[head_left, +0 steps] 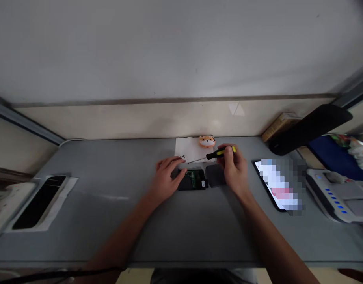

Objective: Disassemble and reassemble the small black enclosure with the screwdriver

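At mid-frame in the head view, the right hand [235, 169] grips a black-and-yellow-handled screwdriver [212, 155], its tip beside the bent fingers of the left hand [165, 177]; whether those pinch anything, I cannot tell. Just below the tip lies a black rectangular device [193, 181] with a green circuit board [194, 175].

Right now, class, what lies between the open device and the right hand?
In the head view, a flat dark piece lies there on the desk, beside the device and partly hidden by the right hand.
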A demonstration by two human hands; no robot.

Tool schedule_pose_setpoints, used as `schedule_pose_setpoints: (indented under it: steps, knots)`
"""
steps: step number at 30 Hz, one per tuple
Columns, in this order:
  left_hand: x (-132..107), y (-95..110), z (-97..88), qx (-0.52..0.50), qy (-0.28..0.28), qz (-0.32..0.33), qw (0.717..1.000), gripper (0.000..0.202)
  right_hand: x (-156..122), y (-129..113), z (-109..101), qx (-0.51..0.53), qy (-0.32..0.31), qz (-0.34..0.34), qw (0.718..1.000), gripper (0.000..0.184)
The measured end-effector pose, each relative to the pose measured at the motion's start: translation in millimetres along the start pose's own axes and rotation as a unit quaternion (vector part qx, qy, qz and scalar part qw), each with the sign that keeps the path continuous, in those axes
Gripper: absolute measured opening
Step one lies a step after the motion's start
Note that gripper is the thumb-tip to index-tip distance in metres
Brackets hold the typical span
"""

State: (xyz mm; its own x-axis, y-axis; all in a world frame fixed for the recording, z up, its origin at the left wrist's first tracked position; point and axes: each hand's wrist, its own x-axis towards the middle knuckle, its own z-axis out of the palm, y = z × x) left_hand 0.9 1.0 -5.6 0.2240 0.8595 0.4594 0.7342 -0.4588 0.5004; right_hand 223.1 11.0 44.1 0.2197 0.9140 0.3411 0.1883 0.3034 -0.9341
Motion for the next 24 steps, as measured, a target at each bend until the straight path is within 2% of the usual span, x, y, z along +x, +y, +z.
schedule_pose_setpoints:
  steps: [4,10,15,21,24]
  knots:
    - [2.3,-4.8,0.5,-0.019,-0.004,-0.007,1.000,0.018,-1.4,-1.4,4.5,0.048,-0.012,0.031,0.998,0.051]
    - [2.7,-5.9,-0.7,-0.029,0.010,0.025,0.999,0.014,-0.7,-2.4,4.6,0.056,-0.017,0.042,0.997,0.054]
    - [2.9,-8.7,-0.4,-0.011,0.009,0.023,1.000,0.014,0.2,-4.8,3.4,0.069,-0.011,0.054,0.996,0.058]
    - [2.9,-10.7,0.1,0.000,0.030,0.067,0.997,0.016,-2.4,-6.1,5.0,0.059,-0.018,0.050,0.997,0.057]
    - [2.2,-8.4,-2.2,0.024,0.017,0.079,0.996,0.017,-3.0,-5.8,4.9,0.049,-0.022,0.040,0.998,0.055]
